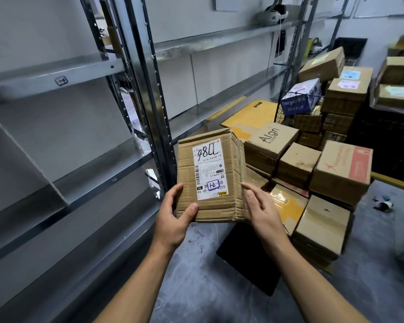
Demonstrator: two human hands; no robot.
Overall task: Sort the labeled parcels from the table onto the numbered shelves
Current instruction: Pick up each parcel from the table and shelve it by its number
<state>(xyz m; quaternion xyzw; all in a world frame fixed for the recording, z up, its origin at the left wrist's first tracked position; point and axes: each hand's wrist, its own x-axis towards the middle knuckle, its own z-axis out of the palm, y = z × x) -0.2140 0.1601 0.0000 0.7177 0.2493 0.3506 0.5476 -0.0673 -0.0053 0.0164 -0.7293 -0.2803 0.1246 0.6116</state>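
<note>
I hold a brown cardboard parcel (229, 183) in front of me with both hands, above the floor. Its white label faces me, with handwritten digits at the top and a boxed "1-2" mark near the bottom. My left hand (173, 217) grips the parcel's lower left corner, thumb on the front face. My right hand (264, 208) holds the lower right edge, fingers along the side. Grey metal shelves (56, 75) stand to my left, and one shelf edge carries a small tag (61, 80).
A pile of cardboard parcels (317, 169) sits to the right, with a wire basket (296, 106) and more boxes behind. A black flat object (247, 257) lies on the grey floor below my hands. Shelf uprights (149, 89) stand just left of the parcel.
</note>
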